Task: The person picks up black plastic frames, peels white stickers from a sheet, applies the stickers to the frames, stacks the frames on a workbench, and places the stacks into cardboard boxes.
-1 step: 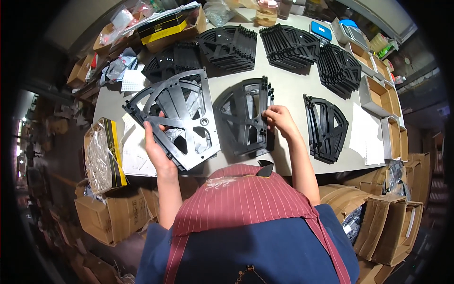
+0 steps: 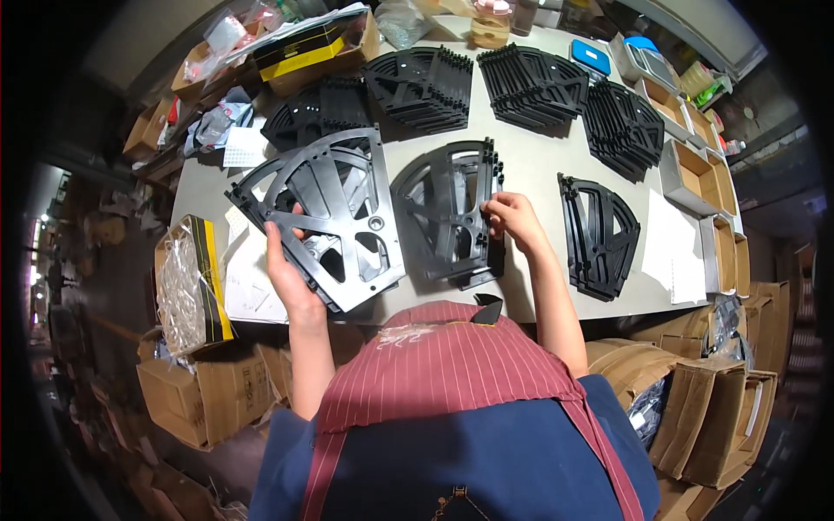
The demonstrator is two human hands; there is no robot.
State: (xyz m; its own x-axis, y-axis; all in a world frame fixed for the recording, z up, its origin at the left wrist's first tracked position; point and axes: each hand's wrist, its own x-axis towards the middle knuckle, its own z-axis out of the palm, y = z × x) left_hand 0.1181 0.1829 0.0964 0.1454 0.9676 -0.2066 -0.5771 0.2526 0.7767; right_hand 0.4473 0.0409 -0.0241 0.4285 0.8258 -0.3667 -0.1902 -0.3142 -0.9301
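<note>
My left hand [image 2: 290, 271] is wrapped round the lower left edge of a black fan-shaped plastic frame [image 2: 334, 208]. This frame is tilted, its flat face catching the light, and more black frame parts show under it. To its right, a second black fan-shaped frame [image 2: 447, 213] has a row of small knobs along its right edge. The fingers of my right hand [image 2: 514, 219] pinch that edge near its middle. My right fingertips partly hide the spot they grip. Another small set of fan-shaped frames [image 2: 599, 236] lies to the right of my right hand.
Stacks of similar black frames [image 2: 421, 87] line the back of the table [image 2: 530, 165]. White paper [image 2: 673, 247] and open cardboard trays [image 2: 695, 174] lie along the right side. A box with clear plastic [image 2: 182, 286] stands at the left edge. Cardboard boxes [image 2: 208, 395] sit below the table.
The frame in my right hand has shifted very slightly, its top edge a little higher. My left hand and its frame stay nearly still.
</note>
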